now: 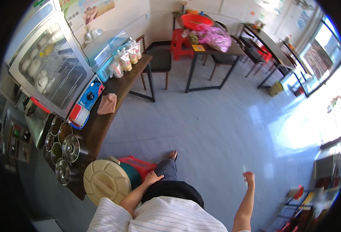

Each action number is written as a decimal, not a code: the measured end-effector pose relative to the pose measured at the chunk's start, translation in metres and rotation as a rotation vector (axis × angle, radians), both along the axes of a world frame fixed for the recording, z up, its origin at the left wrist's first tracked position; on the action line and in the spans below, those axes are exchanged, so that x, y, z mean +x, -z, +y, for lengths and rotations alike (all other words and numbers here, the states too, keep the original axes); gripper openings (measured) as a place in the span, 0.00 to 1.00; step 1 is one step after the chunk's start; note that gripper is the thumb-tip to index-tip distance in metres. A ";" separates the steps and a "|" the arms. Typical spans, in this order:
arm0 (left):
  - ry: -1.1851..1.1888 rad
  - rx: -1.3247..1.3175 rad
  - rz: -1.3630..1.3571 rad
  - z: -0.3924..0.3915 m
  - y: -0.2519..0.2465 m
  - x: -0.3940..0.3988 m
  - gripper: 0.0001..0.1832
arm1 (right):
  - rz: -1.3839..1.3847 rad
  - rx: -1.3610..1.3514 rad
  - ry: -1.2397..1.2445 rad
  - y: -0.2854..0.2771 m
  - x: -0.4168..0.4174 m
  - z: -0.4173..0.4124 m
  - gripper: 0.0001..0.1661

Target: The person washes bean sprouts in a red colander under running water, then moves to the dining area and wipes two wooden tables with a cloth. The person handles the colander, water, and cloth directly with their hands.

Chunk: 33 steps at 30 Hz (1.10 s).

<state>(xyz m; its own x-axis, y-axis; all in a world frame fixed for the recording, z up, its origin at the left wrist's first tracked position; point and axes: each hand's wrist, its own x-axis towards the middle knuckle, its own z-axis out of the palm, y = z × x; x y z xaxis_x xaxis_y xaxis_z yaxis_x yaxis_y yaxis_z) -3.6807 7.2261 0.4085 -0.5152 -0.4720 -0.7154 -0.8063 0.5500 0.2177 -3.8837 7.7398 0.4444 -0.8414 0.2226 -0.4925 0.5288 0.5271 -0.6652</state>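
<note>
My left hand point(153, 178) is against the dark trouser leg point(167, 169) and the black apron point(173, 188) at my waist. Its fingers are partly hidden, and whether it grips cloth I cannot tell. Out to the right, my right hand point(249, 177) is raised over the floor, closed around a thin pale stick-like object point(245, 168) that pokes out above and below the fist. Beside my left forearm stands a green barrel point(130, 174) with a cream lid point(108, 181), next to a red plastic stool point(140, 165).
A dark wooden counter point(115, 108) carries a glass steamer cabinet point(54, 63) with buns, a pink cloth point(107, 103), metal-lidded pots point(71, 148) and drink pouches point(126, 62). Ahead, a table point(234, 50) bears a red basin point(196, 21) and pink plastic bag point(215, 37). Chairs point(158, 58) stand nearby.
</note>
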 end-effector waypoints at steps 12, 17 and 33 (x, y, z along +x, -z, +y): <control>-0.012 -0.009 0.095 -0.169 -0.021 -0.246 0.34 | -0.085 0.040 -0.740 0.109 -0.182 -0.349 0.21; -0.258 -0.670 0.756 -0.266 -0.114 -0.328 0.21 | -0.067 -0.411 -0.496 0.084 -0.258 -0.334 0.22; 0.399 -0.184 1.551 -0.280 -0.143 -0.662 0.19 | -0.736 0.000 -0.134 0.042 -0.467 -0.317 0.24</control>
